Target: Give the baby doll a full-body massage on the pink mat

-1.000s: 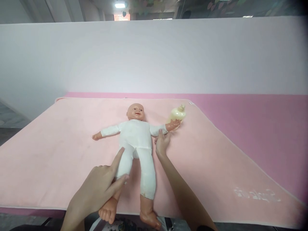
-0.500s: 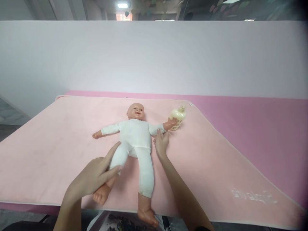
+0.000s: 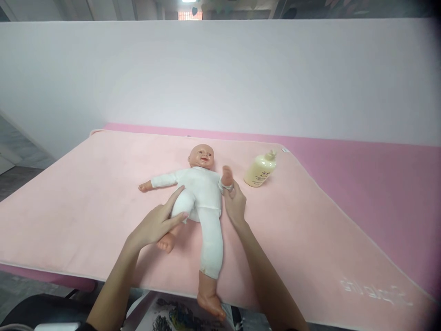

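Note:
A baby doll [image 3: 206, 188] with a white cloth body and bare plastic head, hands and feet lies face up, its head toward the wall. My left hand [image 3: 160, 221] is wrapped round the bent leg on the left, thumb on one side and fingers on the other. The other leg lies stretched toward the near edge. With closed fingers my right hand [image 3: 235, 202] grips the doll's forearm on the right, which points upward. Just right of that arm stands a pale yellow pump bottle [image 3: 260, 169], slightly tilted in view.
Beneath the doll a light pink towel [image 3: 292, 248] covers most of a darker pink table [image 3: 372, 184]. A white wall panel [image 3: 220, 73] rises behind the table. Part of a dark seat [image 3: 37, 308] shows at lower left.
The leg in my left hand has been pushed up toward the doll's body and bends more. My right hand has raised the doll's forearm away from in front of the bottle. The view has shifted slightly.

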The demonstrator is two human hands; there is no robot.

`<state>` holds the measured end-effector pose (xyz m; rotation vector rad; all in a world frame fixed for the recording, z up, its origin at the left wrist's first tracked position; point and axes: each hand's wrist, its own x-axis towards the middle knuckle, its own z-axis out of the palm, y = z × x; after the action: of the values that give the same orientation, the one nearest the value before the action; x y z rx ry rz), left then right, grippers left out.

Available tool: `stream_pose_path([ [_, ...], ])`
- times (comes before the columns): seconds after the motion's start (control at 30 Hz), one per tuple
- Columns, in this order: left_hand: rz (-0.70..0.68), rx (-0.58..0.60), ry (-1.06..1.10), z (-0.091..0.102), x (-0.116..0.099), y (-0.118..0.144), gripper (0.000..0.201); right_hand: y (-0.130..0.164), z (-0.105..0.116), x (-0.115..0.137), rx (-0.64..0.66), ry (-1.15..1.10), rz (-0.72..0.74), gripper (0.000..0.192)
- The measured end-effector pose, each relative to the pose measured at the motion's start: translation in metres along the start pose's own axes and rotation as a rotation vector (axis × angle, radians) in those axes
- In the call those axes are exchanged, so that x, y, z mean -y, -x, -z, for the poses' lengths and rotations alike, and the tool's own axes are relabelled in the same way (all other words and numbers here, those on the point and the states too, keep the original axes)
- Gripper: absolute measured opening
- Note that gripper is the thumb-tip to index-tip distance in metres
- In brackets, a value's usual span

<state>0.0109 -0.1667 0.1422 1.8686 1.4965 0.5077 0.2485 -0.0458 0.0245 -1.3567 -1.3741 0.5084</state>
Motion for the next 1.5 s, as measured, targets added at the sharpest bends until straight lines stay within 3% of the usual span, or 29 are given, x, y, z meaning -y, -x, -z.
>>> stream_pose_path([
  [0.1,-0.018,0.082,0.015,0.013,-0.005,0.033,0.071,-0.003,0.001,-0.003,-0.178,-0.194,-0.152,0.041],
  [0.17,-0.024,0.116,0.025,0.014,-0.003,0.04,0.071,-0.005,0.0,-0.003,-0.252,-0.252,-0.18,0.043],
  [0.23,-0.02,0.105,0.032,0.007,0.002,0.03,0.072,-0.005,0.0,-0.002,-0.168,-0.202,-0.139,0.039],
  [0.37,0.072,-0.003,-0.027,-0.011,0.01,-0.018,0.073,-0.001,-0.002,0.007,0.179,0.066,0.057,0.036],
  [0.43,0.082,-0.044,-0.084,-0.011,0.008,-0.034,0.073,0.0,-0.002,0.011,0.199,0.087,0.069,0.038],
  [0.53,0.052,-0.027,-0.149,-0.004,-0.004,-0.03,0.072,-0.001,0.002,0.01,0.152,-0.145,-0.112,0.033],
  [0.63,0.054,0.032,-0.155,0.003,-0.013,-0.001,0.07,-0.003,0.012,0.004,0.074,-0.495,-0.416,0.036],
  [0.73,0.089,0.094,-0.128,0.0,-0.009,0.028,0.07,-0.004,0.023,-0.003,0.003,-0.766,-0.552,0.043],
  [0.97,0.178,0.134,-0.184,-0.019,0.01,0.051,0.063,0.012,0.038,-0.001,0.042,-0.856,-0.752,0.031],
  [1.13,0.196,-0.031,-0.173,-0.023,0.025,0.045,0.074,0.053,0.059,0.015,0.25,-0.672,-0.691,0.045],
  [1.27,0.118,-0.131,-0.019,-0.036,0.052,0.016,0.086,0.116,0.074,0.032,0.453,-0.268,-0.577,0.057],
  [1.4,0.011,-0.325,0.12,-0.065,0.056,-0.015,0.088,0.186,0.068,0.046,0.5,-0.031,-0.412,0.076],
  [1.5,-0.055,-0.366,0.193,-0.081,0.046,-0.026,0.083,0.213,0.06,0.053,0.399,0.082,-0.33,0.086],
])
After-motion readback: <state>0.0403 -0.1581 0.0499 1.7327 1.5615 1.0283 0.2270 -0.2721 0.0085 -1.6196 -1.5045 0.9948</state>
